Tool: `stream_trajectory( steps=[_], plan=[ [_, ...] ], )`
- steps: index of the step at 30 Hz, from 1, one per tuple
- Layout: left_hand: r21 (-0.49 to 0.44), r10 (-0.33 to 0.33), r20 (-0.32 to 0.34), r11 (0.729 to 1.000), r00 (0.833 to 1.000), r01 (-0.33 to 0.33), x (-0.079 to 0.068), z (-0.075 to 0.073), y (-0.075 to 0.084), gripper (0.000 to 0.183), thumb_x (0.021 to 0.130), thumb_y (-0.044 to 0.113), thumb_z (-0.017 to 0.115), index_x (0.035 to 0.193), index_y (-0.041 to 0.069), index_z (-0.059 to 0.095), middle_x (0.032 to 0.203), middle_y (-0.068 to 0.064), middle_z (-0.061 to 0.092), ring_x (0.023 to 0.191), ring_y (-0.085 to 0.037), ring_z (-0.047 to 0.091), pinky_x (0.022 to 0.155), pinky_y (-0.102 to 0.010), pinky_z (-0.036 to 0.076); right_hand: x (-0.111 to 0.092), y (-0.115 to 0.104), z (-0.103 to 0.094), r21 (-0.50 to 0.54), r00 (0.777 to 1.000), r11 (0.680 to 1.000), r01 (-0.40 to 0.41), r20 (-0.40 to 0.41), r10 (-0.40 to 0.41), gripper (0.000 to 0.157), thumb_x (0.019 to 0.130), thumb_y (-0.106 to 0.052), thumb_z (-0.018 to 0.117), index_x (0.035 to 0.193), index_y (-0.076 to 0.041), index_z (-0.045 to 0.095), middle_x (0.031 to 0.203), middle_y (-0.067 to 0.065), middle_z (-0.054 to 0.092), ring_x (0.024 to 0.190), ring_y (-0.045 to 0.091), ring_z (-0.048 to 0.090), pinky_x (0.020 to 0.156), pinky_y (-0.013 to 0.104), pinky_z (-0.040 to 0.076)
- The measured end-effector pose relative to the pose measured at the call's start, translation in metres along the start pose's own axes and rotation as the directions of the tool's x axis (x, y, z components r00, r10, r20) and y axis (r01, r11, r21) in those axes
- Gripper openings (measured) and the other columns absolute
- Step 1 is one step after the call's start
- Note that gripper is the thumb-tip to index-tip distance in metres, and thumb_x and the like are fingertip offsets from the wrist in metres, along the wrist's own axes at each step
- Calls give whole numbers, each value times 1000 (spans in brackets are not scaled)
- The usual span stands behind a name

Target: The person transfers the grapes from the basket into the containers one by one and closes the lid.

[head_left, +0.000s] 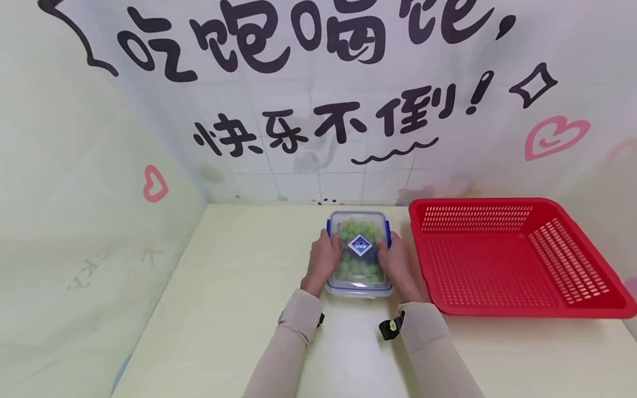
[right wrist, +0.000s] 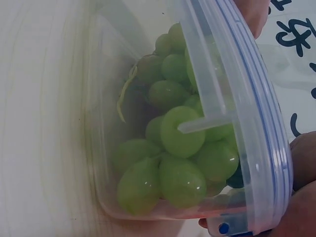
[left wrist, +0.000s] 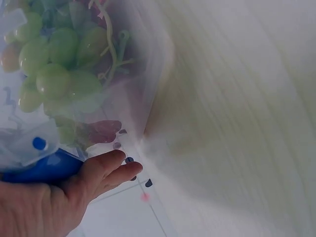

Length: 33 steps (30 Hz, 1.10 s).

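A clear plastic food container (head_left: pixel 359 288) with a lid and blue side clips stands on the table, holding green grapes (right wrist: pixel 182 177) seen through its walls. My left hand (head_left: pixel 323 257) grips its left side, thumb on the lid edge. In the left wrist view that hand lies against a blue clip (left wrist: pixel 49 165), its fingertips beside the container wall. On the opposite side my right hand (head_left: pixel 396 262) holds the container, thumb over the lid. The right wrist view shows part of this hand (right wrist: pixel 301 197) at the lid's rim, near a clip; other fingers are hidden.
A large red plastic basket (head_left: pixel 490 271) stands on the table (head_left: pixel 234 287) to the right, close to my right forearm. Behind the table hangs a white printed wall sheet (head_left: pixel 308 160) with black lettering. Another pale sheet (head_left: pixel 89 193) borders the left side.
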State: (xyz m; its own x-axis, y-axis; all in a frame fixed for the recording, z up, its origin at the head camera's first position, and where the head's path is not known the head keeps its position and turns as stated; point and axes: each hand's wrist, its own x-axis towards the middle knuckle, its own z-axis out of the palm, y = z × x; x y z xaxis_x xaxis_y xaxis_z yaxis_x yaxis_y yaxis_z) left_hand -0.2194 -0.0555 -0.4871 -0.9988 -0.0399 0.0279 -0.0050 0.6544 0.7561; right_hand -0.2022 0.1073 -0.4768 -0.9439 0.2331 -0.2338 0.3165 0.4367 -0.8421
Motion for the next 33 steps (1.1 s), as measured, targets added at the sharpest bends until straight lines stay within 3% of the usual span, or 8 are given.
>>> stream_trajectory(
  steps=[3, 8, 13, 17, 21, 27, 33],
  plan=[
    [4, 12, 16, 1000, 1000, -12, 2, 0, -2, 37, 105, 23, 47, 119, -11, 52, 89, -29, 65, 72, -36, 64, 59, -43, 54, 1, 1, 0, 6, 1000, 1000, -4, -4, 4, 47, 106, -19, 46, 146, 5, 38, 136, 26, 50, 120, 36, 51, 107, 53, 42],
    [6, -19, 38, 1000, 999, 19, 4, 0, -5, 60, 106, 29, 45, 144, -16, 35, 119, -39, 60, 90, -42, 67, 75, -48, 57, 4, 0, 1, 11, 1000, 1000, -1, 14, 1, 48, 106, -19, 45, 147, 5, 37, 135, 26, 50, 119, 35, 51, 106, 53, 43],
    [-8, -6, 55, 1000, 998, 6, 7, -1, -10, 62, 106, 29, 43, 147, -16, 31, 126, -39, 57, 100, -43, 66, 85, -51, 55, 7, 0, 1, -19, 999, 1000, 8, 31, -7, 50, 106, -20, 43, 148, 5, 34, 134, 27, 50, 117, 35, 51, 102, 53, 45],
    [15, -21, 104, 1000, 994, 20, 9, -3, -12, 65, 107, 33, 40, 150, -13, 25, 136, -37, 50, 113, -43, 62, 95, -51, 51, 9, 0, 0, -87, 998, 996, 16, 58, -11, 57, 107, -22, 41, 153, 7, 22, 148, 31, 38, 132, 39, 44, 110, 54, 39],
    [46, -30, 151, 999, 988, 23, 9, -5, -12, 65, 108, 35, 37, 155, -5, 20, 145, -31, 45, 124, -43, 56, 102, -51, 47, 10, 1, -1, -115, 996, 993, 27, 88, -17, 64, 108, -22, 38, 156, 6, 8, 159, 30, 19, 145, 42, 26, 115, 55, 28],
    [144, 26, 120, 989, 992, -43, 5, -13, -6, 63, 107, 36, 40, 155, -2, 24, 150, -24, 43, 128, -44, 52, 103, -57, 44, 3, -3, -8, -127, 991, 986, 109, 88, -98, 66, 106, -20, 42, 157, 5, 8, 160, 27, 21, 144, 40, 29, 115, 56, 30],
    [319, 124, 73, 937, 990, -141, 6, -26, 0, 63, 104, 40, 43, 154, 4, 30, 148, -25, 44, 132, -44, 46, 101, -61, 39, -5, -20, -23, -131, 971, 972, 193, 171, -170, 66, 104, -19, 46, 157, 1, 12, 157, 28, 28, 140, 44, 36, 110, 60, 35]
  ],
)
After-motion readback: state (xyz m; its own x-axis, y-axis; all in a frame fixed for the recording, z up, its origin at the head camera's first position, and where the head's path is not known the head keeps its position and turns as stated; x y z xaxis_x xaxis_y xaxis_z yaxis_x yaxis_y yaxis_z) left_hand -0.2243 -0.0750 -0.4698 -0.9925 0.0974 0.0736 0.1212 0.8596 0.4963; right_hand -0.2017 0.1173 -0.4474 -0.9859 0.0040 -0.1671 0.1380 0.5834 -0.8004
